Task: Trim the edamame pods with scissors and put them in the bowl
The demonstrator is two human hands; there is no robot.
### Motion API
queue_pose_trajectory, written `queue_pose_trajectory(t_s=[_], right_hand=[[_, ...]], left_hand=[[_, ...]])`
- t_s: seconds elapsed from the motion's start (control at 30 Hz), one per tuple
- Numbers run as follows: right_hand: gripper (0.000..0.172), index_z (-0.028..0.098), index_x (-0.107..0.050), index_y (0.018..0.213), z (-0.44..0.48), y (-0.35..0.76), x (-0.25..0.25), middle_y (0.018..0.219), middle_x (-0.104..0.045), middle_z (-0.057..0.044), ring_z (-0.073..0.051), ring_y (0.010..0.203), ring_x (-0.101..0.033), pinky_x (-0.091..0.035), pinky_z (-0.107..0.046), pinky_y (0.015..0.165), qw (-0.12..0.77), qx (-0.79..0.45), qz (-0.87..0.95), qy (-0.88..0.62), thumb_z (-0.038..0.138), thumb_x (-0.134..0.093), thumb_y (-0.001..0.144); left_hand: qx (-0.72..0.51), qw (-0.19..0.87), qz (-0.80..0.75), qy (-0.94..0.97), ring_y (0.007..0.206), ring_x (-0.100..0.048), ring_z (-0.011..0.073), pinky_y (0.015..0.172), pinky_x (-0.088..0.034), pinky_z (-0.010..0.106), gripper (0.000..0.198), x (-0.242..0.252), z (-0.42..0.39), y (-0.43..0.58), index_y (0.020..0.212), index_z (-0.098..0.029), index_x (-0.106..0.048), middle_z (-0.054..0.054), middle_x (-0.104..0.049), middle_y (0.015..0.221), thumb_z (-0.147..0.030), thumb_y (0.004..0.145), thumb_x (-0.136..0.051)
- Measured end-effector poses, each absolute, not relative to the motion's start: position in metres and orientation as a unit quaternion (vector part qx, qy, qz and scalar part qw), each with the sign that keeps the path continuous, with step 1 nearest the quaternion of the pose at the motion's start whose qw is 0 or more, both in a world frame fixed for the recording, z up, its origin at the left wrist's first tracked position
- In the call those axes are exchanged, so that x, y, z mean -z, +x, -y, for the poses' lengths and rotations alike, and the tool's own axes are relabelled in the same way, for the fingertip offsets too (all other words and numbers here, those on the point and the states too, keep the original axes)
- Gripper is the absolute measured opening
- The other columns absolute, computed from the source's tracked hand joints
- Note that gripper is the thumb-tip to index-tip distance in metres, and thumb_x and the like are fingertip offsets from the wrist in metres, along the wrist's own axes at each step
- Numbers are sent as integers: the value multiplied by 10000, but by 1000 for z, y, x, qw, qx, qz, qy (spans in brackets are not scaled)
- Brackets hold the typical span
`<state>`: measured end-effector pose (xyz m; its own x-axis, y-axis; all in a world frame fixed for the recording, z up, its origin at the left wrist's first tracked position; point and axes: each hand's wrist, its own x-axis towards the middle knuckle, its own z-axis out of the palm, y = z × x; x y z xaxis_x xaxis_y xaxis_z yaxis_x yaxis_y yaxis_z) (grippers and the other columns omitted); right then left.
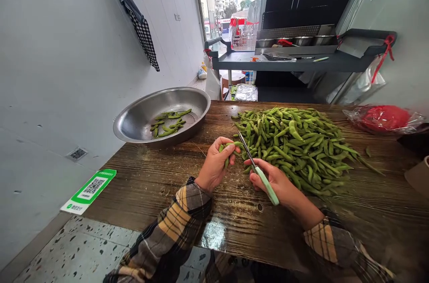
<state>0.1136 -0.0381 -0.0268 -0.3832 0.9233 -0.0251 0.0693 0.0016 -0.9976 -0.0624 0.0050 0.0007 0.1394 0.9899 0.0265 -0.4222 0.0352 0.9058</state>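
Observation:
My left hand [216,162] is closed around a few green soybean pods [227,147], their tips sticking out between thumb and fingers. In my right hand [276,182] are scissors [267,186] with a pale green handle, the blades pointing up and left toward the held pods. The blades look close together, and I cannot tell whether they touch a pod. A large heap of soybean pods [301,144] lies just beyond and right of my right hand. To the left, a wide steel basin [134,124] holds several pods.
Small bits of trimmings are scattered on the wooden table [150,193]. A red thing in clear plastic [385,118] lies at the right. A green QR code card [90,189] sits at the left edge. Behind the table stands a dark cart [234,62] with metal containers.

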Motion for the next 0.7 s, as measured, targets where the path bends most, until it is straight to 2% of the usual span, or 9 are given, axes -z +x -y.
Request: queue_pose_trajectory(t_s=[0.4,0.7], right_hand=[[513,171,-522,1225,40,114,21,837,-548,-9,-140,712,-470,-397,-273,678,362,-555,632,-402,494,-619,838],[463,160,-551,1133,39,109,25,759,-507,12,-125,653,-449,-419,-249,610,407,-544,607,-413,523,-592,849]], left_hand=[[-576,618,-339,413,454,-481,39,444,-322,154,261,-2,-2,-59,861,-167,-506,-6,-659,704,-254,744,-722],[-544,614,-353,450,450,-477,44,437,-329,162,267,3,5,-48,855,-172,-497,-19,-634,695,-277,749,-719]])
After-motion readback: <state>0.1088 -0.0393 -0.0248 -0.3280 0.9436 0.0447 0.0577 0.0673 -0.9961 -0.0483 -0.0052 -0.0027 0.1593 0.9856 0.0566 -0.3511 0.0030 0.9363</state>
